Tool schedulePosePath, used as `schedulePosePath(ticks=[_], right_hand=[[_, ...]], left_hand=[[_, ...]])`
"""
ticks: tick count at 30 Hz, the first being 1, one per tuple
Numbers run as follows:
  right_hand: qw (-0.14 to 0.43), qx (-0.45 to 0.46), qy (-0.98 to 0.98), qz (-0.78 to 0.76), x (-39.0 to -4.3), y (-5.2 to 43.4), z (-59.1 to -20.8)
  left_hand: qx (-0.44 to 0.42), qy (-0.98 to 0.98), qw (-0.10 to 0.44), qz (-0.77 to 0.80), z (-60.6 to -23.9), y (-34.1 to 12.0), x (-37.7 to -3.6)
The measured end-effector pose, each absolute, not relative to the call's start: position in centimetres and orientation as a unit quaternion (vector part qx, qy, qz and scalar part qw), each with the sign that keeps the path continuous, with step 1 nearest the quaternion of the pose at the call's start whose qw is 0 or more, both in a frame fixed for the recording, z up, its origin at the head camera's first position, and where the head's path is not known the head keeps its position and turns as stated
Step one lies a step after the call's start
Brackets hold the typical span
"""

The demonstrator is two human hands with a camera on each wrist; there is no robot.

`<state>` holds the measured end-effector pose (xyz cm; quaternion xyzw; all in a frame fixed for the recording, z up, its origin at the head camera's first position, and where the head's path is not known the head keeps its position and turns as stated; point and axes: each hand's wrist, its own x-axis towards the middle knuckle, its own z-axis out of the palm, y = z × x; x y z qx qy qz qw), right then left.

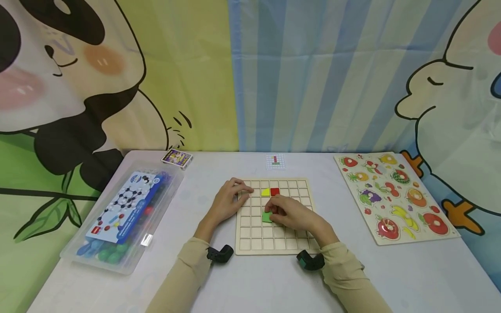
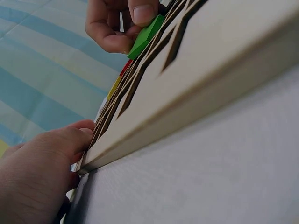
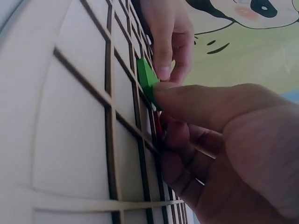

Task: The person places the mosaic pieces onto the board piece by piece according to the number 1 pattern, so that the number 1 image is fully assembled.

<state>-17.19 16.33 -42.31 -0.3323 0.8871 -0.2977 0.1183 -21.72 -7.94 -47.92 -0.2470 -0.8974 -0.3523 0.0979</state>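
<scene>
Green tile (image 1: 267, 217) sits pinched at its edge between the thumb and fingers of the right hand (image 1: 291, 214), tipped up over a cell of the wooden grid board (image 1: 250, 243) rather than lying flat. Just beyond those fingertips, a yellow tile (image 1: 265, 192) and a red tile (image 1: 275, 191) already fill neighbouring cells. The left hand (image 1: 228, 200) rests with relaxed fingers on the board's far-left edge, steadying it. The placing step looks to be in hand; seating the tile calls for squaring its corners to the cell walls.
</scene>
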Motion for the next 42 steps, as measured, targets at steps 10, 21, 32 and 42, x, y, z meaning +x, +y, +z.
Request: schedulePosePath(ticks=[10,21,32,42], right_hand=[[0.102,-0.311,0.905,-0.273,-16.71,15.75,-42.29],[0.064,-0.32,0.916,-0.235,-16.54,15.6,-42.32],[0.082,-0.322,0.908,-0.253,-16.89,15.77,-42.56],[0.123,-0.326,0.894,-0.282,-17.02,16.09,-42.62]], left_hand=[[-0.235,-0.903,0.079,-0.35,-47.76,-7.88,-21.69],[-0.241,-0.902,0.089,-0.348,-47.91,-7.87,-21.7],[-0.254,-0.894,0.104,-0.353,-47.61,-7.82,-21.8],[-0.245,-0.9,0.091,-0.349,-47.68,-7.86,-21.69]])
